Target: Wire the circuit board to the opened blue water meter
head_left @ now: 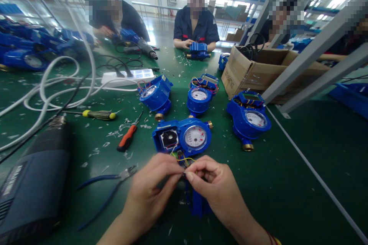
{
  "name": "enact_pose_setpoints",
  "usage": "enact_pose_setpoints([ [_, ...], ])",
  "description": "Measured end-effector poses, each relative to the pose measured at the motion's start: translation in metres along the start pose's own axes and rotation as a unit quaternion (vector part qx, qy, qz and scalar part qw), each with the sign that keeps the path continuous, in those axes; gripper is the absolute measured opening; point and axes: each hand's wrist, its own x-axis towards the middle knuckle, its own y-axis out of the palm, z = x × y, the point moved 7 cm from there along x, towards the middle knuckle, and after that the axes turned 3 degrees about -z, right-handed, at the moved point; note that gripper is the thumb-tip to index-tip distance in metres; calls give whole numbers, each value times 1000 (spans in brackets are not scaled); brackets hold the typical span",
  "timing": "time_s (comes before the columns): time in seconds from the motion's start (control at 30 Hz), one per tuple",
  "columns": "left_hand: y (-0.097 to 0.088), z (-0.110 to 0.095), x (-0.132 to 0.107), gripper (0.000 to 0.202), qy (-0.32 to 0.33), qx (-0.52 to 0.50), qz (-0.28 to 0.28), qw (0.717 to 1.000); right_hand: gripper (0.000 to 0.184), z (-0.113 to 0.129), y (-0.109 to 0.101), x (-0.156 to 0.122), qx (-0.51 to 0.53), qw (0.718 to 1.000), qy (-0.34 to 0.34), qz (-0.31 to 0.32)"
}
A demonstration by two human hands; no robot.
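As laid out on the green surface (287,183), counts first one opened blue water meter (196,138), at centre, just beyond the two hands; round white dial face-up, brass fitting to the right, square compartment exposed to the left. Includes thin wires (186,159), yellow among them, running from the meter's near side to the fingers. Shows left hand (156,183) with thumb and forefinger pinched together on wires; right hand (220,187) likewise pinched, fingertips meeting the left's, wire ends too small to make out. Lists below, partly covered by the right hand, one blue casing part (198,201).

Continues at left with blue-handled cutters (123,175), handles spread; orange-and-black screwdriver (126,138); yellow-and-black screwdriver (99,115); large heat gun (34,183), near left corner; clear plastic scraps (105,144), strewn about. Adds, farther off, white power strip (126,79) with black plugs inserted.

Records three further blue meters past the centre one: left (155,93), middle (198,98), right (253,118), all well apart. Registers also open cardboard box (270,80), beside slanting metal frame (319,49); at far left, heap of blue meters (28,46); across the surface, co-worker (197,23) in dark blue uniform, one hand at another blue meter (198,50).
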Motion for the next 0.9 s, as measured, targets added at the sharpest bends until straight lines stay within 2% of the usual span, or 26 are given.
enact_pose_setpoints([
  [0.13,0,0,2,16,-18,-3,15,1000,11,14,-4,-3,-95,992,-77,-31],
  [0.27,4,3,1,9,-71,-12,57,996,12,24,-4,-8,-180,968,-158,-80],
  [0.4,7,7,-1,7,-112,-13,68,991,14,28,1,-13,-216,945,-228,-92],
  [0.7,5,17,-2,13,-186,-34,59,980,11,28,2,-14,-280,917,-273,-78],
  [0.9,7,14,-4,13,-176,-23,72,981,16,28,4,-16,-293,903,-304,-77],
])
